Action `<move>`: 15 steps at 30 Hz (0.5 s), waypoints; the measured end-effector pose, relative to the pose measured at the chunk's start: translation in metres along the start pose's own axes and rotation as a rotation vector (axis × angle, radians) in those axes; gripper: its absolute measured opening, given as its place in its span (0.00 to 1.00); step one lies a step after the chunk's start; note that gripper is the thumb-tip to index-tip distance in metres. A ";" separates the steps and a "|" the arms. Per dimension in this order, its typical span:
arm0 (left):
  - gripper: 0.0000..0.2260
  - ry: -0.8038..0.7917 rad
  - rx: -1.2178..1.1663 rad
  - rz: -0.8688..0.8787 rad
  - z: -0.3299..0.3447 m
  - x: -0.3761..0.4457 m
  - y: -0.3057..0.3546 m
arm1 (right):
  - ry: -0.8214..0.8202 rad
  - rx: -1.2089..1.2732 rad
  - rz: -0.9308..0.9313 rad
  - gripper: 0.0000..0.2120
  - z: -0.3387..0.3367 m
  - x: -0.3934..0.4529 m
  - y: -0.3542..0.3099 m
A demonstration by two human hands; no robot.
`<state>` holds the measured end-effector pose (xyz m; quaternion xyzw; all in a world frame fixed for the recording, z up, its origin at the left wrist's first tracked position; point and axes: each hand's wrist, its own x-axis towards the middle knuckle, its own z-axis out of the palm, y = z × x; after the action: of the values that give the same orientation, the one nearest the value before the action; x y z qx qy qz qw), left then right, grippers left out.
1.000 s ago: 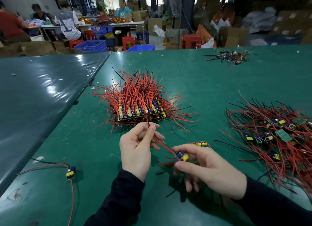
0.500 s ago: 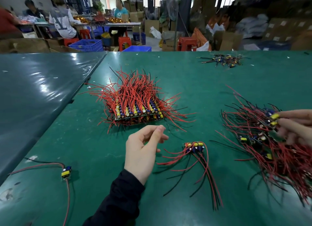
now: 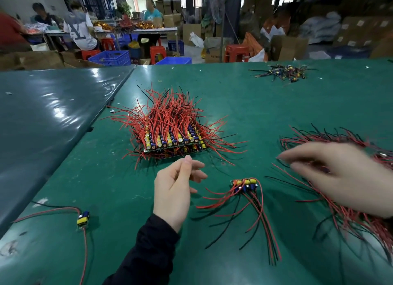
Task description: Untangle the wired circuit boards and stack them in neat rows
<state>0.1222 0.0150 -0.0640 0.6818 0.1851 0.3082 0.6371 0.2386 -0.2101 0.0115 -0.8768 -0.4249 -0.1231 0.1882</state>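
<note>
1. I see my left hand [image 3: 173,191] hanging above the green counter [image 3: 244,97], just near of the stacked boards [image 3: 170,140]. Its fingers are loosely curled, thumb and forefinger close together, and it holds nothing.
2. My right hand [image 3: 340,174] is smeared by motion over the near-left edge of the tangled pile [image 3: 350,178] at the right. The fingers reach left, fairly straight; whether they have pinched a wire or board I cannot tell.
3. Between my hands lies a small bunch of boards [image 3: 244,183], resting on the counter with red and black leads trailing toward me. A single board [image 3: 83,218] sits alone at the near left, and a small dark cluster [image 3: 282,72] lies far right.
4. The stack shows boards in rows, their components facing up and red wires fanning out and upward.
5. I judge these boards light and rigid but delicate at the solder joints; the leads are thin, springy and prone to snagging their neighbours.
6. I would take hold of a board by its edges or the body of the yellow part, and not haul on a wire.
7. To free one, I would lift slowly and let the leads slide out, steadying the pile with the other hand.
</note>
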 end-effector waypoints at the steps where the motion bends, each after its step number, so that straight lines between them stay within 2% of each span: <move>1: 0.16 0.005 0.008 -0.001 -0.001 0.001 -0.001 | -0.040 0.029 -0.032 0.11 0.017 0.003 -0.005; 4: 0.14 0.017 0.034 -0.016 -0.005 0.004 -0.003 | -0.347 -0.044 0.143 0.17 0.057 0.017 -0.013; 6: 0.14 0.010 0.062 -0.038 -0.007 0.006 -0.005 | -0.418 -0.068 0.209 0.17 0.070 0.025 -0.015; 10: 0.13 -0.119 0.112 -0.179 -0.006 0.007 -0.008 | -0.343 0.227 0.236 0.10 0.089 0.032 -0.015; 13: 0.10 -0.273 0.029 -0.319 -0.006 0.007 -0.007 | -0.287 0.701 0.282 0.08 0.097 0.031 -0.019; 15: 0.06 -0.368 -0.066 -0.374 -0.007 0.007 -0.006 | -0.265 0.912 0.308 0.08 0.098 0.030 -0.020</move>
<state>0.1240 0.0253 -0.0687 0.6591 0.1788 0.0615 0.7279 0.2467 -0.1358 -0.0608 -0.7661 -0.3214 0.2169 0.5127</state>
